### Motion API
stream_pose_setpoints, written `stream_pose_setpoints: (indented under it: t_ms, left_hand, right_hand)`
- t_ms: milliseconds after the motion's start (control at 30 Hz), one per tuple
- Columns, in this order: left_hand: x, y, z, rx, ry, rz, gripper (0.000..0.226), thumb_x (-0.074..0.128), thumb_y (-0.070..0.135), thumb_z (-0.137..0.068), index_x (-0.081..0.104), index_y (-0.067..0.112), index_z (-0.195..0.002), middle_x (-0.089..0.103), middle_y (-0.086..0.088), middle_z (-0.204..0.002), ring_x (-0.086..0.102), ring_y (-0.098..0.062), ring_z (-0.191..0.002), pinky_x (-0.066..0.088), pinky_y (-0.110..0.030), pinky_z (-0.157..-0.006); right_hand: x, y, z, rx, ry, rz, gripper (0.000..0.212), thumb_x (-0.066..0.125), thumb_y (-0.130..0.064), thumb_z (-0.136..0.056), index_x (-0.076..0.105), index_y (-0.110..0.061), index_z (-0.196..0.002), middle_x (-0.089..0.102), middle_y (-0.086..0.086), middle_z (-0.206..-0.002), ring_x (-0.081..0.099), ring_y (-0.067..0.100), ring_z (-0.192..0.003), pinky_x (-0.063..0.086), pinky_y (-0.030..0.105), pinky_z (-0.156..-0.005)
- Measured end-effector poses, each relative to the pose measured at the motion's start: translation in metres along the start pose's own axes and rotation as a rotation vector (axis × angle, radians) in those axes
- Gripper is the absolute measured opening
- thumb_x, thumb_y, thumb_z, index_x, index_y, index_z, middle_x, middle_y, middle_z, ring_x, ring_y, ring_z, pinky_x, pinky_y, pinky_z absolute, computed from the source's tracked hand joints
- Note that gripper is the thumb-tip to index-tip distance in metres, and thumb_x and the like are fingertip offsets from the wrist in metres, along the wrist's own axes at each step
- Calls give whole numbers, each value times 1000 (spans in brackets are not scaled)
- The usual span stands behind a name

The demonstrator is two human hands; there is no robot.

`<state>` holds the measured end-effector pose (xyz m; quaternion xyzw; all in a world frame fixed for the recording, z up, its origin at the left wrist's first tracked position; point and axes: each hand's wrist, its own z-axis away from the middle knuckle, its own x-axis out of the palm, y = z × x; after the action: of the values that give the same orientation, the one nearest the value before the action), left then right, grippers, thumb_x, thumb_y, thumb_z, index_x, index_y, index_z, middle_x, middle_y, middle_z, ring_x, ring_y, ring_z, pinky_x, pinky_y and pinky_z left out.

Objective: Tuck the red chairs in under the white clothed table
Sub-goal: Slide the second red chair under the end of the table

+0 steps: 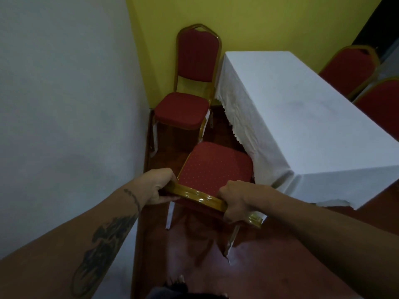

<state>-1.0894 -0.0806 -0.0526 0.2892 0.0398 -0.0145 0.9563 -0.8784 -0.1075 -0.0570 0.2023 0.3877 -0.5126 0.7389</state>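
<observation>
At the far left stood a pale wall [64, 83], meeting a yellow wall [259, 22] in the corner, and along its foot ran a strip of dark red floor [194, 266]. The person's left hand [158, 186] was closed around the left end of the gold top rail [198, 197] of the near red chair [216, 167], fingers curled under the frame and thumb over it. The grip sat wide, probably so the chair could be steered rather than merely shoved.

Behind that chair, backed into the corner, a second red chair [183, 108] stood well clear of the desk, its seat facing the camera and not yet tucked in (it looked to be the next one to deal with).

The near chair's dotted seat pointed away from the person and angled toward the white-clothed desk [302, 117], its front right corner touching or just beside the hanging cloth. It was not yet under the desk; the seat remained almost wholly in view.

The right hand [235, 201] was clamped over the right part of the same rail, knuckles up, matching the left so both could push evenly and swing the chair square to the desk's long side.

At the far right, beyond the desk, two more red chair backs [349, 70] showed close to its edge; whether they were tucked could not be told.
</observation>
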Motion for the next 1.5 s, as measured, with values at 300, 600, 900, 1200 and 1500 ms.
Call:
stream_pose_setpoints:
  t_ms: [300,600,900,1200,1500]
  left_hand:
    - [-17,-1,-27,71,1,-33,26,58,2,-89,51,3,-114,52,-24,-121,63,-37,-98,55,-32,-38]
    - [-12,34,-55,129,-17,-114,38,59,6,-88,50,3,-125,54,-22,-124,64,-31,-90,56,-32,-41]
    - [11,90,-82,239,17,-95,36,66,22,-80,53,10,-112,62,-15,-109,68,-31,-96,57,-35,-57]
    - [69,108,-92,435,-69,17,104,79,25,-74,14,12,-154,56,-8,-131,60,-27,-110,51,-41,-89]
    - [81,142,-119,466,3,-65,113,71,17,-67,0,22,-154,62,-17,-115,68,-31,-97,58,-50,-84]
  right_hand:
    - [1,-14,3,4,3,-23,35,72,-44,-81,61,-19,-102,59,3,-96,64,25,-86,61,44,-79]
    - [-2,-8,-7,74,103,-104,38,70,-45,-82,66,-14,-105,60,3,-93,63,26,-83,56,38,-72]
    - [3,12,-30,211,377,-223,45,55,-53,-94,55,-21,-125,66,9,-110,66,33,-98,54,43,-84]
    - [-22,38,-73,401,440,-403,46,51,-55,-98,49,-18,-125,62,8,-107,64,32,-99,52,44,-82]
    - [-24,56,-92,451,489,-403,34,56,-49,-95,58,-18,-109,60,6,-100,63,28,-90,45,36,-72]
